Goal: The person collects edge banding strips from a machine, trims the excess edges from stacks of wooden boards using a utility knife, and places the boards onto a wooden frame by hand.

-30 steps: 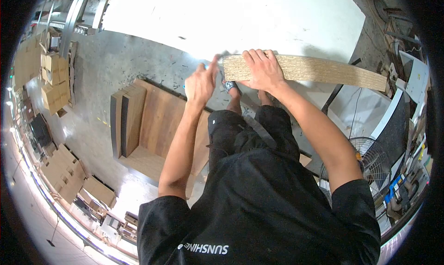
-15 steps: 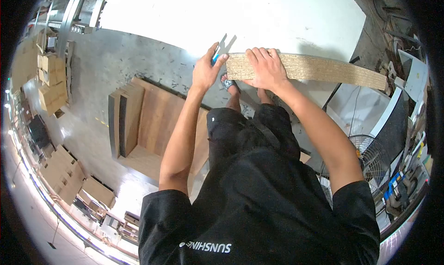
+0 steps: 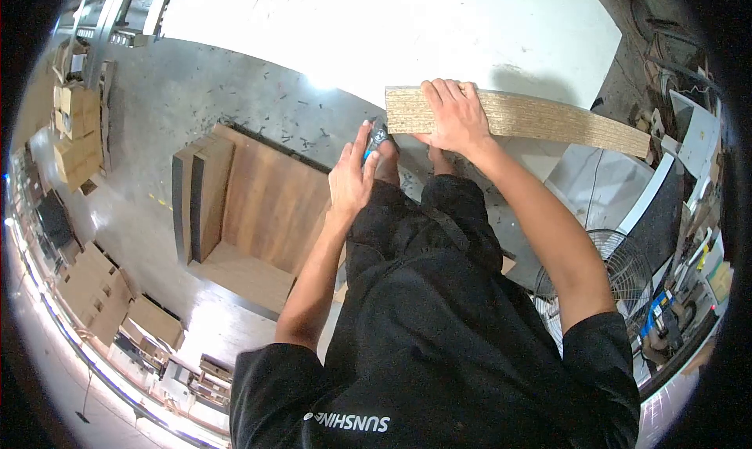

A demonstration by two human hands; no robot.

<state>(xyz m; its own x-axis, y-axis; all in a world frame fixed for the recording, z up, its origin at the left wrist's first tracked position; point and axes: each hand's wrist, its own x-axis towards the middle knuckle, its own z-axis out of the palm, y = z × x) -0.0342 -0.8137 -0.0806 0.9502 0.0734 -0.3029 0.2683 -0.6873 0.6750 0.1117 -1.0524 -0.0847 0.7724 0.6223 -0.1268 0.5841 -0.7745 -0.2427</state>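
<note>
Right hand point(image 3: 460, 121) clasping the board point(image 3: 556, 120); left hand point(image 3: 352, 181) pinching a blue tool point(image 3: 369, 153) near its end.
The board lies along the near edge of the worktop point(image 3: 352, 38); a steady job probably wants firm downward pressure, right fingers well back from that end, and the tool angled away from the leg; its tip is hard to make out against the sandal point(image 3: 379, 130) below; panels point(image 3: 266, 202) stand on the floor point(image 3: 149, 135) by the left arm; a fan point(image 3: 627, 265) sits close behind the right arm, perhaps limiting its elbow room.
</note>
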